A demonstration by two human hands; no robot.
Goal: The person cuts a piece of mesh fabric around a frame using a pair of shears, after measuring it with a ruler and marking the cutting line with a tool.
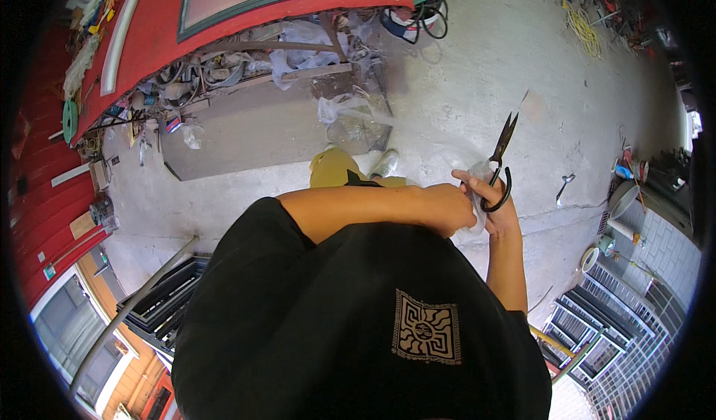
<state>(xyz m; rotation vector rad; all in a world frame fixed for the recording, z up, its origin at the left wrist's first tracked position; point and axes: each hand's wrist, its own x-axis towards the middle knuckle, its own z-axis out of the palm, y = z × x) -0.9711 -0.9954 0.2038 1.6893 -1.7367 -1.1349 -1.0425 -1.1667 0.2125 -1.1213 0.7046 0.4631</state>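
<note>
Both of my hands meet in front of me, right of the middle. My right hand (498,202) has black-handled scissors (505,140) hooked on it by the handle loops, their dark blades pointing up and away, slightly parted. My left hand (453,210), reached across my body, is closed beside it on thin clear plastic film (470,222). The film bunches between the two hands, and a loose part spreads above the fingers. The left fingertips are partly hidden by the right hand and the film.
Left of my feet a flat grey board (246,137) lies on the concrete floor (477,55). Beyond it a red bench (149,40) shelters a clutter of scraps and plastic bags. A small dark tool (564,187) lies to the right. Stacked metal frames (597,330) stand at the lower right.
</note>
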